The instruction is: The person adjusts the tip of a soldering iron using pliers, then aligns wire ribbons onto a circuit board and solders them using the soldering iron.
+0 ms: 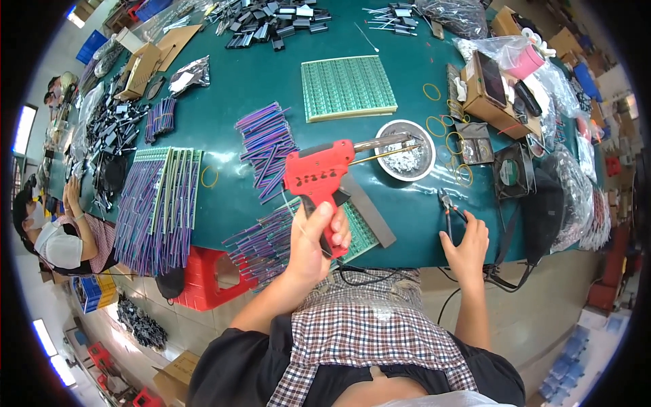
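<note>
My left hand is wrapped round the grip of a red soldering gun. Its metal tip points right, above a white bowl with whitish bits inside. At the table's front edge, my right hand has thumb and fingers about the handles of small pliers, whose jaws point away from me. Beneath my left hand lies a green circuit board panel with a dark flat bar across it. Purple wire bundles lie beside this panel.
Stacked green panels lie further back, purple wires left of the bowl. A wired panel sits at left. Rubber bands, a phone on a cardboard box and a small fan are right. Another person sits at left.
</note>
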A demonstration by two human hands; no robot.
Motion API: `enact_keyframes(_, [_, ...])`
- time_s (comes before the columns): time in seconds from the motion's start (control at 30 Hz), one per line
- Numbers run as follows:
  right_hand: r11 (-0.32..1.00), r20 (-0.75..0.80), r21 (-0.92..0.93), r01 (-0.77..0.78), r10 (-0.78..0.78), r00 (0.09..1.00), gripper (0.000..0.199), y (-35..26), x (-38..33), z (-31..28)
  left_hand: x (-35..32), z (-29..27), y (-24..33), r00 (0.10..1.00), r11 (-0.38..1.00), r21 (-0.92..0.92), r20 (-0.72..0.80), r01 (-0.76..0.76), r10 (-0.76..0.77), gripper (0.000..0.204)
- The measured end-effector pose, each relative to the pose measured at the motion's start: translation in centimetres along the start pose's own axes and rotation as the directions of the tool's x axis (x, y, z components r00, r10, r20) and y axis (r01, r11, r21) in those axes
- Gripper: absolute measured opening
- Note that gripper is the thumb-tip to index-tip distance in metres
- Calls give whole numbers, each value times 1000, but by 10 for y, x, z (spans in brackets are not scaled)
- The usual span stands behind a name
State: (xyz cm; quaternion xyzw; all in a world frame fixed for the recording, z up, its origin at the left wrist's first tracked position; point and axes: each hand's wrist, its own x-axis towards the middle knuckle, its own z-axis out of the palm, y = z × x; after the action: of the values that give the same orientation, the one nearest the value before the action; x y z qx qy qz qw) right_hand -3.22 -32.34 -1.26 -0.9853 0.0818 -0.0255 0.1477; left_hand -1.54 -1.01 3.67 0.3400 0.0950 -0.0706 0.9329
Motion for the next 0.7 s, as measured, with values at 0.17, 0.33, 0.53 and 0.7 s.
enact_keyframes(0.17, [933,-80,351,86,-62,995,45,-35,-6,-39,-15,9,-12,945,696,640,183,-325,273,57])
enact_keyframes(0.33, [325,333,939,-113,-774,539,37,-82,-44,-77,-14,27,-27,859,295,815,420,-499,293,89])
enact_keyframes(0.53, [453,133,890,53,-368,920,130,-93,-43,-19,-28,30,-48,772,213,748,569,-629,282,98])
enact_keyframes(0.7, [254,-16,962,101,-314,949,84,-113,-41,-23,-35,20,-67,729,213,698,643,-684,234,101])
